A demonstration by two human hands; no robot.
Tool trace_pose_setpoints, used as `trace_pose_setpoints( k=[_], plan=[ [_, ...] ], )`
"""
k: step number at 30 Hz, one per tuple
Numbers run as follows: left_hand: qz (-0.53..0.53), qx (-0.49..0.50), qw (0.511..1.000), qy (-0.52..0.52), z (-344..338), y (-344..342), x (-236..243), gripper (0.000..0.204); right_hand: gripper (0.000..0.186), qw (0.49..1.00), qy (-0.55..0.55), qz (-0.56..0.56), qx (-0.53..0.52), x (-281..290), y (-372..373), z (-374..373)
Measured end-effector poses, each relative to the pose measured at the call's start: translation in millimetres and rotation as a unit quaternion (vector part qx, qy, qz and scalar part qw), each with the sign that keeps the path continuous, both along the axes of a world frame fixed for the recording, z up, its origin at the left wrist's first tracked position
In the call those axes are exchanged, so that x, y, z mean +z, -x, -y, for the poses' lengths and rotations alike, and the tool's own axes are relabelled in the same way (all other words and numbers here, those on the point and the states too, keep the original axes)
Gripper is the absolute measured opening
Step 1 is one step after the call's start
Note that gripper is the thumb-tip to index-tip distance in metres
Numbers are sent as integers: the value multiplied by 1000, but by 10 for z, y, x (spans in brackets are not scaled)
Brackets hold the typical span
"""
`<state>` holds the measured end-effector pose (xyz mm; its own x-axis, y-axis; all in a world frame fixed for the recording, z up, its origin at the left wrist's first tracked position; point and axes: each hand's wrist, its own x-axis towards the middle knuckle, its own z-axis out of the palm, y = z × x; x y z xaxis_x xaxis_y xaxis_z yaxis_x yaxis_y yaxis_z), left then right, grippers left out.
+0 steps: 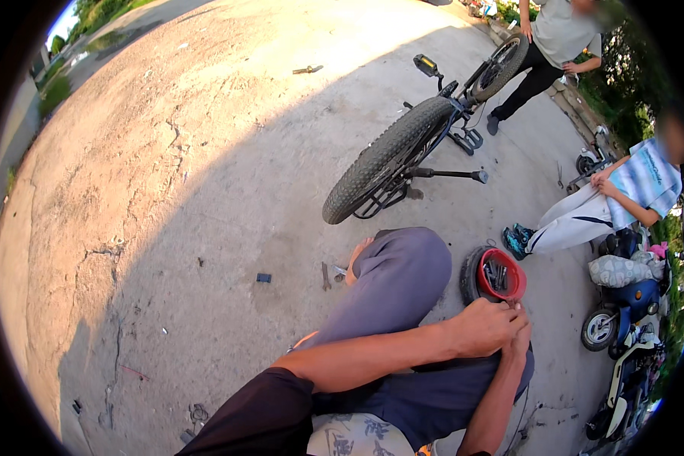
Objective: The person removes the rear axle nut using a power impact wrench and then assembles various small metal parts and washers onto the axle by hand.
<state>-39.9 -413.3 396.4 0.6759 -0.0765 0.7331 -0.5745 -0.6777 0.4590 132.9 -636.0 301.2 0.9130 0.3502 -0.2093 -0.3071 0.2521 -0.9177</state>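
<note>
My left hand (485, 328) and my right hand (517, 334) meet above my right thigh, fingers closed and pressed together. Anything between them is too small or hidden to make out. Just beyond my knuckles is a red plastic tub (519, 282) with several metal tools (496, 275) inside. A black tyre (470, 283) shows along the tub's left side. Farther off, a black fat-tyred bicycle (391, 156) stands on the concrete, out of reach of both hands. Beside my left foot lies a wrench (326, 277).
A small dark blue box (263, 278) lies left of the wrench. One person (562, 38) stands behind the bicycle; another (623, 190) is at the right. A blue scooter (632, 292) and a pale one (622, 384) line the right edge. A metal piece (308, 70) lies far off.
</note>
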Motion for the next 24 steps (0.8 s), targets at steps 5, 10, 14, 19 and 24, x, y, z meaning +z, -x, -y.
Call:
trace_pose_setpoints(
  k=[5,10,14,19,24],
  plan=[
    [-39,-4,969,244,-383,58,-188,28,45,999,48,24,5,317,245,-449],
    [-151,-68,847,505,-728,93,-193,22,51,990,127,68,-8,644,211,-660],
    [-70,-81,685,721,-1186,-67,-431,23,58,971,170,168,2,974,182,-938],
    [-122,-38,498,857,-1686,-389,-1366,25,65,935,183,296,66,1248,119,-1503],
    [-84,25,399,913,-1910,-840,-2157,27,69,895,200,383,110,1369,140,-2034]
  ],
)
